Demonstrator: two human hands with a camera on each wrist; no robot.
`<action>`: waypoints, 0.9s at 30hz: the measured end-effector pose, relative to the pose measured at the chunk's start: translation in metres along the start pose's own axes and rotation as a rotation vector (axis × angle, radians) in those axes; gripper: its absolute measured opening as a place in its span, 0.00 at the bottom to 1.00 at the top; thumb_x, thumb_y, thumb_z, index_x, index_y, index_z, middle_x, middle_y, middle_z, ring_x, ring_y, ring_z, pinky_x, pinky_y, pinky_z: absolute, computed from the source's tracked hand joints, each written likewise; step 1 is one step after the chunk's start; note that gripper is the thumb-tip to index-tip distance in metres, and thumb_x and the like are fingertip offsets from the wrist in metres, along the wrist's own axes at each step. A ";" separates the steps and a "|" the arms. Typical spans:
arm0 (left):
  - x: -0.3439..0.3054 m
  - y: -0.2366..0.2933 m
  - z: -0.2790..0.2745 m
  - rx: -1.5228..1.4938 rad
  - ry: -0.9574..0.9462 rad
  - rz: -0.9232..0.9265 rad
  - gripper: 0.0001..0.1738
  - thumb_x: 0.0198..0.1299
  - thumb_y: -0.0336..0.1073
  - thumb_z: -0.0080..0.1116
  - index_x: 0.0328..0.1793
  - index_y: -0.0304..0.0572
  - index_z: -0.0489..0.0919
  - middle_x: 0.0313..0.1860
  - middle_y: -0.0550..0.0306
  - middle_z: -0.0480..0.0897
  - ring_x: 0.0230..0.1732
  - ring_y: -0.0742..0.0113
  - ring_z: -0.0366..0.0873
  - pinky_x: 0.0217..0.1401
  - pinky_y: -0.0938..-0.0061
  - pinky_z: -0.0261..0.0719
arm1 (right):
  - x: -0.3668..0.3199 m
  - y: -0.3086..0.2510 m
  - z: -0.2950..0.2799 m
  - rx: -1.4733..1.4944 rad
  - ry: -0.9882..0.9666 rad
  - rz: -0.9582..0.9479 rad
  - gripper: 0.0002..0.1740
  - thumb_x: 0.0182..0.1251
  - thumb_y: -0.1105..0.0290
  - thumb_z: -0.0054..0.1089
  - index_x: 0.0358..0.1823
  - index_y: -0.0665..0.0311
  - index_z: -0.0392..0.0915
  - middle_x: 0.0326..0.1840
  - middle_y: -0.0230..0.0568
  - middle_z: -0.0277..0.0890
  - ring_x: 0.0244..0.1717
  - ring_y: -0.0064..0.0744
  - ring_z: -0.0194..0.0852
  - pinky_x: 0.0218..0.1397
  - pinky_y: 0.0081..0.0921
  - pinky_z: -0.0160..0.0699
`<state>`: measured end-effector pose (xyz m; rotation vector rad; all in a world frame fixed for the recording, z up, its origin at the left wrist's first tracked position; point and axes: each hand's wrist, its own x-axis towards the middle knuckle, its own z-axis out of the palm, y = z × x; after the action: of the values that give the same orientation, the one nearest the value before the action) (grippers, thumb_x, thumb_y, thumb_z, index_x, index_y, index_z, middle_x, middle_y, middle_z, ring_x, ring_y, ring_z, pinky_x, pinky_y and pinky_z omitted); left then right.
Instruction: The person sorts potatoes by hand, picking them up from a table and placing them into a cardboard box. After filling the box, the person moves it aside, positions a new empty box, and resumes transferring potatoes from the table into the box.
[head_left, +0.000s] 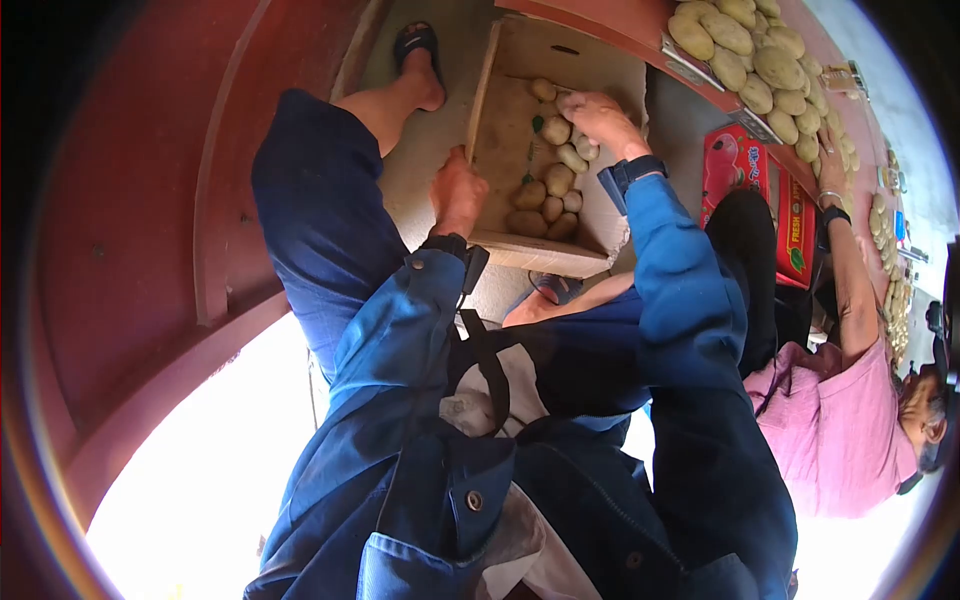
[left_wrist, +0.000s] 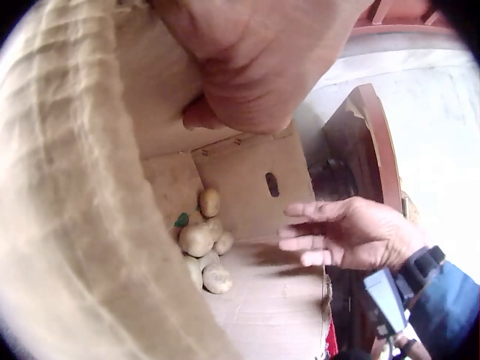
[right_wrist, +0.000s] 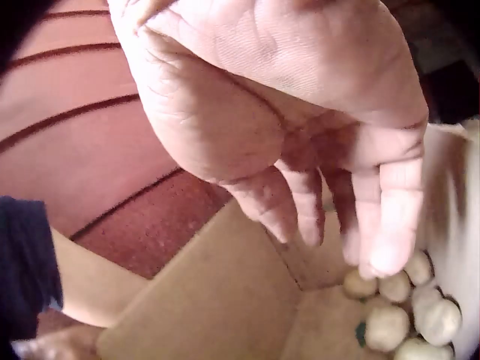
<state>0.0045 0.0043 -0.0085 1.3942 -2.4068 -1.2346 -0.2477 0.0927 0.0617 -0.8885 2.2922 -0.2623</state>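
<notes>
A cardboard box (head_left: pixel 505 130) sits low between the person's legs, with several potatoes (head_left: pixel 558 180) on its bottom, mostly along the right side. At the box's left wall the left hand (head_left: pixel 458 195) grips the upper edge; its thumb shows on the inner side in the left wrist view. The right hand (head_left: pixel 598 120) hangs over the box near the far potatoes (right_wrist: pixel 386 326), fingers extended downward and nothing held in its palm. A small green leaf (left_wrist: pixel 181 220) lies among the potatoes.
Potatoes (head_left: pixel 780 70) are heaped on a red-edged stand at upper right. Red printed cartons (head_left: pixel 735 165) stand beneath it. Another person in a pink shirt (head_left: pixel 830 430) reaches toward the heap from the right. A red panel (head_left: pixel 130 200) rises at left.
</notes>
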 end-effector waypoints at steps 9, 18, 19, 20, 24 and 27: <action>-0.002 0.006 0.000 0.042 0.011 -0.033 0.25 0.59 0.28 0.60 0.65 0.42 0.75 0.48 0.35 0.87 0.53 0.34 0.85 0.56 0.47 0.81 | 0.102 0.126 0.098 -0.205 0.095 0.017 0.28 0.70 0.61 0.50 0.69 0.63 0.77 0.73 0.53 0.75 0.73 0.52 0.72 0.76 0.40 0.72; -0.004 0.014 -0.005 0.045 -0.007 -0.055 0.23 0.64 0.29 0.59 0.66 0.44 0.74 0.49 0.35 0.86 0.53 0.33 0.84 0.56 0.46 0.80 | 0.081 0.086 0.103 -0.271 -0.120 0.301 0.31 0.65 0.58 0.58 0.69 0.61 0.77 0.77 0.53 0.71 0.78 0.51 0.67 0.79 0.41 0.70; -0.005 0.013 -0.005 0.042 -0.003 -0.052 0.23 0.64 0.29 0.59 0.66 0.44 0.74 0.49 0.35 0.86 0.54 0.33 0.84 0.56 0.46 0.80 | 0.081 0.086 0.110 -0.333 -0.113 0.266 0.30 0.66 0.58 0.59 0.68 0.61 0.78 0.76 0.54 0.72 0.77 0.52 0.69 0.78 0.41 0.71; -0.005 0.013 -0.005 0.038 0.000 -0.049 0.23 0.64 0.29 0.59 0.66 0.44 0.74 0.50 0.36 0.86 0.54 0.33 0.84 0.56 0.46 0.80 | 0.081 0.086 0.115 -0.396 -0.105 0.233 0.30 0.66 0.57 0.59 0.68 0.60 0.79 0.75 0.54 0.72 0.76 0.53 0.71 0.77 0.42 0.72; -0.005 0.017 -0.007 0.026 -0.016 -0.071 0.23 0.64 0.29 0.58 0.66 0.45 0.74 0.51 0.37 0.86 0.54 0.33 0.83 0.56 0.46 0.79 | 0.085 0.092 0.122 -0.387 -0.133 0.235 0.30 0.62 0.54 0.67 0.65 0.60 0.82 0.70 0.52 0.78 0.70 0.51 0.78 0.72 0.42 0.77; -0.005 0.015 -0.007 0.022 -0.014 -0.064 0.24 0.65 0.30 0.58 0.68 0.45 0.74 0.51 0.36 0.86 0.55 0.32 0.83 0.57 0.46 0.79 | 0.079 0.084 0.116 -0.294 -0.254 0.298 0.31 0.58 0.52 0.72 0.62 0.60 0.84 0.67 0.49 0.81 0.67 0.49 0.81 0.69 0.42 0.79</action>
<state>-0.0005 0.0077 0.0079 1.4849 -2.4096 -1.2402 -0.2611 0.1092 -0.1007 -0.6613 2.2146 0.3082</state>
